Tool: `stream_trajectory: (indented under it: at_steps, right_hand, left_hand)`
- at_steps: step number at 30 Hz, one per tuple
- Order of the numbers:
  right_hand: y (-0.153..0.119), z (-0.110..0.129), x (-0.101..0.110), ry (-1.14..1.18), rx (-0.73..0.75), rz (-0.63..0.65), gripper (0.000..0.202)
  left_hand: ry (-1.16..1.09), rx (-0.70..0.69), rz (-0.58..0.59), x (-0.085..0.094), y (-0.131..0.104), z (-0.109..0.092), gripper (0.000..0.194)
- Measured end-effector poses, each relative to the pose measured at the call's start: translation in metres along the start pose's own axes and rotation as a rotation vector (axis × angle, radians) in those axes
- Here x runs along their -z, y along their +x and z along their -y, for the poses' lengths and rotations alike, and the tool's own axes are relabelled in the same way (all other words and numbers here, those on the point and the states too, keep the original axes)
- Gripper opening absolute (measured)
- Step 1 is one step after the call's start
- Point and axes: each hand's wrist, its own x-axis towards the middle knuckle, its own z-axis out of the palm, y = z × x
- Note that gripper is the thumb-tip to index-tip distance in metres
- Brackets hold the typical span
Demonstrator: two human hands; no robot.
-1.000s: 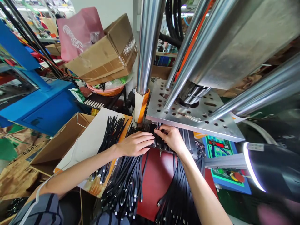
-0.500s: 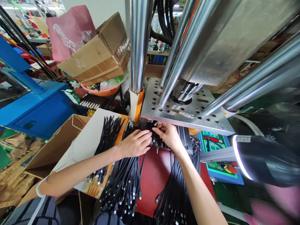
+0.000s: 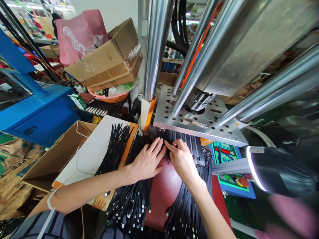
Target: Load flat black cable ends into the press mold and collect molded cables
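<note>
"What do the hands have?"

"The right hand (image 3: 181,160) bends its thumb and forefinger in toward each other; whether a cable sits between them can't be told. The left hand (image 3: 147,162) lies palm down, fingers stretched out and thumb apart, with nothing visibly gripped."

"And where are the cables?"

"The hands meet at the front edge of a dark grooved bed (image 3: 197,147). One bunch of black cables (image 3: 133,202) hangs below the left hand, another bunch (image 3: 185,212) beside the right forearm, with a red surface (image 3: 161,199) between. A third bundle (image 3: 114,142) lies on a white board (image 3: 92,146) to the left."

"How far along is it?"

"Partway through the placing, judging by the cables on both sides of the bed and the fingers busy at the middle. The drilled metal plate (image 3: 171,116) stands raised above, so pressing looks not yet done. Which cables are finished, and how many remain, doesn't show."
</note>
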Motion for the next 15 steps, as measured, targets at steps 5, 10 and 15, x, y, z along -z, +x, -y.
stream_trajectory:
  at_steps: [5,10,15]
  right_hand:
    - [0.025,0.001,-0.002,-0.308,-0.101,0.114,0.054]
    - [0.054,-0.008,-0.011,-0.322,-0.075,0.082,0.046]
    - [0.079,-0.013,-0.014,-0.318,-0.057,0.03,0.047]
  left_hand:
    - [-0.031,0.079,0.064,0.017,0.03,0.018,0.067]
    - [-0.023,0.033,-0.03,0.016,0.062,0.045,0.049]
    - [-0.014,0.059,-0.108,0.01,0.092,0.063,0.035]
